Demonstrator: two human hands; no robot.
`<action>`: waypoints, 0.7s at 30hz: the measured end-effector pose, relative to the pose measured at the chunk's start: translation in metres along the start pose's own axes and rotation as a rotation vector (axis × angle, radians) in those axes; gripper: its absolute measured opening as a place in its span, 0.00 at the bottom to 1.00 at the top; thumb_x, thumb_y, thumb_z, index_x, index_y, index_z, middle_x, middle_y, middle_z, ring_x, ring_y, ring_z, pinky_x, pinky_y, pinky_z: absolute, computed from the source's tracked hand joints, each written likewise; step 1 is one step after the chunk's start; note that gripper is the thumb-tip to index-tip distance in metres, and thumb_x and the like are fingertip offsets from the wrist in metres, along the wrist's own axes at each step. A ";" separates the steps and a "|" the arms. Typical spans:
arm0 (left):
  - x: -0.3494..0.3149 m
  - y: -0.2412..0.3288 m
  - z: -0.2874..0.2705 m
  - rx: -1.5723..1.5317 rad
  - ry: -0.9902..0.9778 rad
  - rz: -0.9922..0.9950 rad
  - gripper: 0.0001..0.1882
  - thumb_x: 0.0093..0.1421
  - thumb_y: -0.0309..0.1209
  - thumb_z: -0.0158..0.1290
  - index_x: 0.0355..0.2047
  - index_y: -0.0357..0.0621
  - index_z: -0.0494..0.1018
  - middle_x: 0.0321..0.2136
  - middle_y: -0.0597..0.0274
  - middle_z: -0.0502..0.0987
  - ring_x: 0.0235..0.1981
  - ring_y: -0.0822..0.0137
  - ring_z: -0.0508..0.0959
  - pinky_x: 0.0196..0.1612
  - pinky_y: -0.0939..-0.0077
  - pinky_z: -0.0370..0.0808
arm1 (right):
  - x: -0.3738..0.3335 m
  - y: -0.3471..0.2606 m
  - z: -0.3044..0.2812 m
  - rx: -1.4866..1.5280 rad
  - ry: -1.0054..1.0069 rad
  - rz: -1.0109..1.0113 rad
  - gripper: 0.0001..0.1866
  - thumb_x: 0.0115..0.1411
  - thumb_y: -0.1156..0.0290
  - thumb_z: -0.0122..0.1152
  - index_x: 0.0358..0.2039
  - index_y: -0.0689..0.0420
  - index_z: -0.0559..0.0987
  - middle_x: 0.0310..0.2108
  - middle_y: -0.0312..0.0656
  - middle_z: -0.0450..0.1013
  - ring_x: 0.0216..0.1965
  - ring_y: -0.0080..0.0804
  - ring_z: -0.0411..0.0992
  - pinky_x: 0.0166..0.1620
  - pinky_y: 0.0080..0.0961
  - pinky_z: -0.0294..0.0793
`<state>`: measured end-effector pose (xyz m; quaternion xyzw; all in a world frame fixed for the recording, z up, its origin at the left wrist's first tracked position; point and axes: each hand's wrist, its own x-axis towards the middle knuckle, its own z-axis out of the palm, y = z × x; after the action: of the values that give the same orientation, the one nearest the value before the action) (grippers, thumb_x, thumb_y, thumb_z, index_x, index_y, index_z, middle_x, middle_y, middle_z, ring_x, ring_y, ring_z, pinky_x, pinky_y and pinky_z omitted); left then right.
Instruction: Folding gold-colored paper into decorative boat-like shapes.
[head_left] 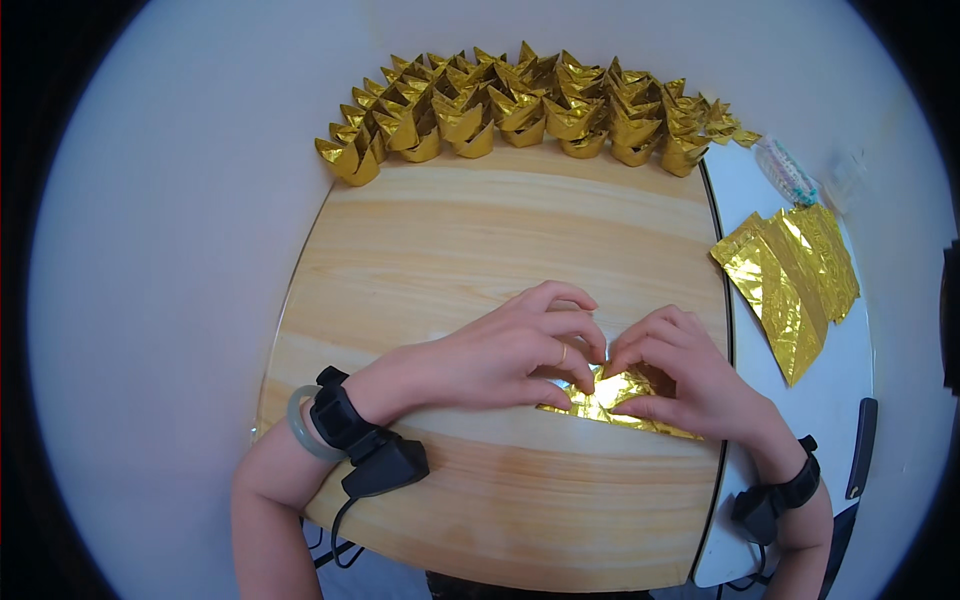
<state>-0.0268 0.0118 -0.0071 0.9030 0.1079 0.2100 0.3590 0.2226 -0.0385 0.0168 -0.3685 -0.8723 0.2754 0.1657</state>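
A sheet of gold foil paper [612, 398] lies on the wooden tabletop close to me, partly covered by both hands. From the left, my left hand [525, 345] bends over it, thumb at its left end and fingertips closing on its middle. My right hand [690, 372] grips the sheet from the other side, thumb and fingers curled inward on the foil. The fingertips of the two hands nearly meet above the paper. Creases show in the foil, but the fingers hide part of its fold.
Rows of stacked folded gold paper ingots [465, 128] line the table's far edge. On the white surface at right lie loose gold foil sheets [790, 285] and a clear plastic packet [788, 172]. A dark handle-like strip [862, 448] is at the right edge.
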 end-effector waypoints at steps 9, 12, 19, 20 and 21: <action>-0.003 0.000 -0.004 0.028 -0.144 -0.077 0.10 0.55 0.35 0.59 0.39 0.54 0.80 0.53 0.69 0.72 0.66 0.54 0.57 0.66 0.41 0.46 | -0.004 0.009 -0.015 0.006 -0.119 0.040 0.19 0.50 0.60 0.70 0.43 0.45 0.78 0.45 0.30 0.71 0.52 0.34 0.63 0.57 0.35 0.55; -0.002 0.002 -0.006 0.024 -0.169 -0.089 0.10 0.56 0.36 0.58 0.39 0.59 0.81 0.55 0.69 0.71 0.67 0.55 0.55 0.66 0.38 0.42 | -0.007 0.012 -0.018 0.017 -0.143 0.038 0.21 0.49 0.60 0.71 0.44 0.45 0.78 0.47 0.30 0.70 0.53 0.33 0.62 0.57 0.35 0.54; -0.001 0.006 -0.008 0.115 -0.202 -0.079 0.10 0.55 0.36 0.58 0.38 0.63 0.82 0.55 0.67 0.70 0.67 0.51 0.54 0.67 0.41 0.46 | -0.015 0.013 -0.034 0.053 -0.251 -0.021 0.29 0.46 0.60 0.73 0.50 0.45 0.76 0.52 0.36 0.67 0.58 0.37 0.60 0.62 0.37 0.50; -0.001 0.006 -0.008 0.115 -0.201 -0.077 0.10 0.55 0.36 0.58 0.38 0.63 0.82 0.55 0.67 0.70 0.67 0.51 0.54 0.67 0.41 0.46 | -0.018 0.011 -0.040 0.055 -0.269 -0.025 0.30 0.46 0.61 0.73 0.52 0.46 0.76 0.53 0.38 0.66 0.59 0.39 0.59 0.62 0.37 0.52; -0.001 0.005 -0.008 0.121 -0.186 -0.051 0.10 0.55 0.35 0.58 0.37 0.62 0.83 0.55 0.67 0.70 0.65 0.50 0.55 0.66 0.43 0.49 | -0.022 0.009 -0.046 0.056 -0.291 -0.029 0.31 0.46 0.61 0.73 0.53 0.47 0.75 0.55 0.40 0.66 0.59 0.41 0.58 0.62 0.37 0.54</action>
<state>-0.0312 0.0123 0.0011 0.9356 0.1094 0.1095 0.3174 0.2650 -0.0326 0.0455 -0.3073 -0.8843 0.3478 0.0516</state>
